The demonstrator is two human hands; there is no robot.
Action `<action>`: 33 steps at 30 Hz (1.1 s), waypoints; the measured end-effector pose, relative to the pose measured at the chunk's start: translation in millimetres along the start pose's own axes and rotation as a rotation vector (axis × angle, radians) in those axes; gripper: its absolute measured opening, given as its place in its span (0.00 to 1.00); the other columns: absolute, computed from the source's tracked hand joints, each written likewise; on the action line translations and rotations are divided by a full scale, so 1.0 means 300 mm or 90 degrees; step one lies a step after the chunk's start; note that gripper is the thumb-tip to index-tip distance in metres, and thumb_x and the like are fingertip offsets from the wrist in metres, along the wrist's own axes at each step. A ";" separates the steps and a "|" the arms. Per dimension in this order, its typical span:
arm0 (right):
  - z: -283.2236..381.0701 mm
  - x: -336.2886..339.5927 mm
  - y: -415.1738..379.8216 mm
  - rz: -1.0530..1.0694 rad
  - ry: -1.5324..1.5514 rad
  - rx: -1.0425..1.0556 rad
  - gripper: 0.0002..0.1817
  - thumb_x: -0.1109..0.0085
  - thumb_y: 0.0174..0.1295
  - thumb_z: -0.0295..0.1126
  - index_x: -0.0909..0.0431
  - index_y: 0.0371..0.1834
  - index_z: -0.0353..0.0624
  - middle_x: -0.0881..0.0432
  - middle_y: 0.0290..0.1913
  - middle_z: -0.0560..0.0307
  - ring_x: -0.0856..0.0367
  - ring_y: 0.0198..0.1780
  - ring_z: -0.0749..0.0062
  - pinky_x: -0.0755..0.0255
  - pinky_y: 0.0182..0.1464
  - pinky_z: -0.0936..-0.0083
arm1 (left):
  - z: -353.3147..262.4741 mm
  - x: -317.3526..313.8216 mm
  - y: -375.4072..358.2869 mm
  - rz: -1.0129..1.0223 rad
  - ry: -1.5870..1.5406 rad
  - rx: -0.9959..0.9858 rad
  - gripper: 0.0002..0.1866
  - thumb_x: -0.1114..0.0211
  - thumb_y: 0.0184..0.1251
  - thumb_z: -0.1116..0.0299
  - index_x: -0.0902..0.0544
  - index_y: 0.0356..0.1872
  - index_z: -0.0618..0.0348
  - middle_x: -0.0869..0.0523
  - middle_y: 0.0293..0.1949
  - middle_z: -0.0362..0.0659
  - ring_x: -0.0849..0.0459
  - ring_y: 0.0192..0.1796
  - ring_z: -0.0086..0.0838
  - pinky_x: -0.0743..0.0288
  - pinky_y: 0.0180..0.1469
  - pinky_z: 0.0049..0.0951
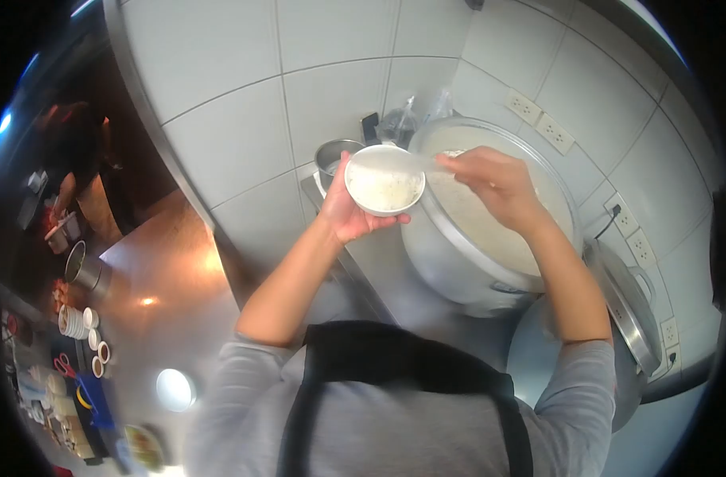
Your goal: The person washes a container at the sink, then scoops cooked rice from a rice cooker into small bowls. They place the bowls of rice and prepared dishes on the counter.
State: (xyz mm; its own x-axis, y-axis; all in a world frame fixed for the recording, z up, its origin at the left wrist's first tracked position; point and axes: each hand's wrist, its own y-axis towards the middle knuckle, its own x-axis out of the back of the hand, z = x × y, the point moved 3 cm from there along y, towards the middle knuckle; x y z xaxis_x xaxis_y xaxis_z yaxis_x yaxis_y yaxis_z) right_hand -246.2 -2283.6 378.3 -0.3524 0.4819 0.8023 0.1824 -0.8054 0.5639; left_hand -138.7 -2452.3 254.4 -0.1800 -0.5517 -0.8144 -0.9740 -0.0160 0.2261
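Note:
My left hand [349, 221] cradles a small white bowl [376, 211] from below and the side, thumb up along its rim. White rice [383, 191] fills much of the bowl. In my right hand [498, 189] the fingers close on the handle of a pale, translucent rice paddle [403, 162]. Its blurred blade lies across the bowl's far part, over the rice. My right forearm passes above a large round metal pot [434, 266], which holds a wide pale mass of rice [490, 230] and stands just right of the bowl.
Behind the bowl are a small metal container [326, 151], a dark phone [369, 126] and a plastic bag [399, 123]. A metal lid [627, 306] leans at right, near wall outlets [538, 119]. On the left counter [160, 270] stand a white bowl [176, 389] and stacked cups [73, 322]; a person [81, 171] works beyond.

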 end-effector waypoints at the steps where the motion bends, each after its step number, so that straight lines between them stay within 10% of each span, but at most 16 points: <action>1: -0.028 -0.029 -0.007 0.011 -0.022 0.000 0.26 0.44 0.51 0.16 0.21 0.52 0.55 0.22 0.32 0.57 0.25 0.33 0.64 0.30 0.37 0.72 | 0.001 0.006 -0.021 -0.008 0.007 -0.007 0.45 0.70 0.60 0.27 0.38 0.65 0.54 0.24 0.55 0.54 0.17 0.40 0.57 0.15 0.37 0.41; 18: -0.002 -0.190 0.117 0.042 0.081 -0.010 0.18 0.44 0.58 0.22 0.21 0.52 0.52 0.21 0.34 0.57 0.23 0.35 0.66 0.29 0.40 0.75 | -0.034 0.058 -0.212 -0.104 -0.011 -0.105 0.44 0.66 0.60 0.27 0.40 0.67 0.51 0.28 0.59 0.54 0.21 0.46 0.63 0.17 0.33 0.47; 24: -0.079 -0.242 0.132 -0.096 0.404 -0.414 0.20 0.45 0.58 0.23 0.22 0.55 0.53 0.21 0.37 0.57 0.25 0.35 0.71 0.30 0.39 0.77 | -0.093 0.082 -0.255 -0.126 0.059 -0.221 0.43 0.63 0.61 0.29 0.41 0.68 0.50 0.30 0.61 0.55 0.23 0.50 0.63 0.16 0.39 0.47; 33: 0.046 -0.352 0.252 -0.020 0.102 -0.075 0.19 0.49 0.61 0.25 0.24 0.57 0.49 0.22 0.51 0.56 0.23 0.47 0.69 0.30 0.47 0.77 | -0.119 0.150 -0.438 -0.296 0.061 -0.377 0.41 0.53 0.60 0.31 0.40 0.67 0.50 0.33 0.65 0.49 0.30 0.63 0.49 0.28 0.55 0.55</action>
State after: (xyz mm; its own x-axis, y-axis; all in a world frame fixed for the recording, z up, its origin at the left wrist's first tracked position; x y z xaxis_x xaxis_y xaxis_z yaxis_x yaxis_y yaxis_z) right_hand -182.6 -2390.7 338.8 -0.5001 0.4536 0.7377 0.0634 -0.8304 0.5536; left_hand -13.7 -2504.9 207.2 0.2709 -0.4487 -0.8516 -0.7052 -0.6947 0.1417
